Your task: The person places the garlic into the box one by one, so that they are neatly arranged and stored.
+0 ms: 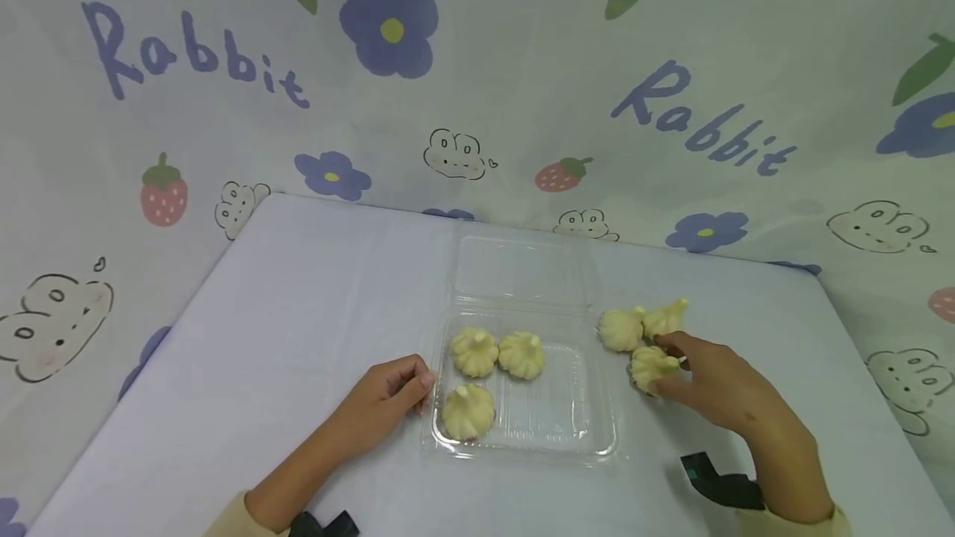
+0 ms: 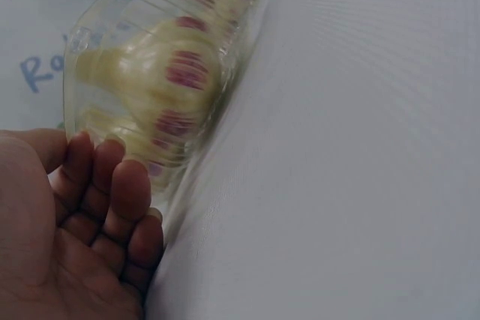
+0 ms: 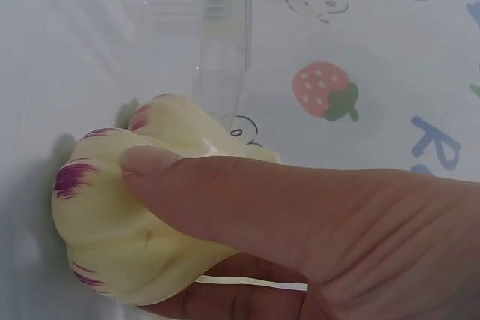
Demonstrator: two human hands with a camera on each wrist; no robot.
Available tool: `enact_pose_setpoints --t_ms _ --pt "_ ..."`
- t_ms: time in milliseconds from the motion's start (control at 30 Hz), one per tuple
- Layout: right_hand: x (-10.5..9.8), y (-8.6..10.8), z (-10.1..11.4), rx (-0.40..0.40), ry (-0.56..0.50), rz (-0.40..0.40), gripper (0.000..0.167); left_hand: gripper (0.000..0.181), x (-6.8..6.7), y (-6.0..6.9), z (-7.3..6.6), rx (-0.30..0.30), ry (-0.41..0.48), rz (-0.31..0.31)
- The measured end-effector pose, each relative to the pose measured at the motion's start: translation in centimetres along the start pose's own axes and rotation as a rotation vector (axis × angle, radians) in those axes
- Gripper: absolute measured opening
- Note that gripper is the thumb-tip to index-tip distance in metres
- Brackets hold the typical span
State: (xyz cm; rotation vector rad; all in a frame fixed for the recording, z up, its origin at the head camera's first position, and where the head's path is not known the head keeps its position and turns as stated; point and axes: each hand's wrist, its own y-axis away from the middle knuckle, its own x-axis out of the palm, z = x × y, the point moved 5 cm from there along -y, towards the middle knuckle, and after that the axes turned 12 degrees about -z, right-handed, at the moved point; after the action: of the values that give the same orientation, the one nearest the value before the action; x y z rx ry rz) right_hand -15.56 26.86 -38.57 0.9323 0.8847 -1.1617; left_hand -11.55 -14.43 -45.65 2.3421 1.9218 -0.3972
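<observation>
Right grip (image 1: pixel 719 379) pinches garlic (image 3: pixel 112 215); wrist view reveals purple.

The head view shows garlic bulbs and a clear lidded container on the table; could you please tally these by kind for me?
Garlic bulbs: 6
Clear lidded container: 1
Total: 7

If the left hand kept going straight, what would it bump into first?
Probably the clear plastic box: the left hand already seems to touch its left edge, though the exact contact is hard to see.
</observation>
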Motion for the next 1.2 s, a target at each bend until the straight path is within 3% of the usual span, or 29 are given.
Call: enact_pose_setpoints --t_ms 233,1200 --pt "0.39 -0.23 -0.21 0.014 -0.003 0.027 0.076 0.027 -0.08 -0.08 0.05 0.013 -0.002 -0.005" --pt "0.46 -0.09 0.14 -0.001 -0.032 0.015 0.081 0.027 0.0 -0.16 -0.02 0.008 0.015 0.004"
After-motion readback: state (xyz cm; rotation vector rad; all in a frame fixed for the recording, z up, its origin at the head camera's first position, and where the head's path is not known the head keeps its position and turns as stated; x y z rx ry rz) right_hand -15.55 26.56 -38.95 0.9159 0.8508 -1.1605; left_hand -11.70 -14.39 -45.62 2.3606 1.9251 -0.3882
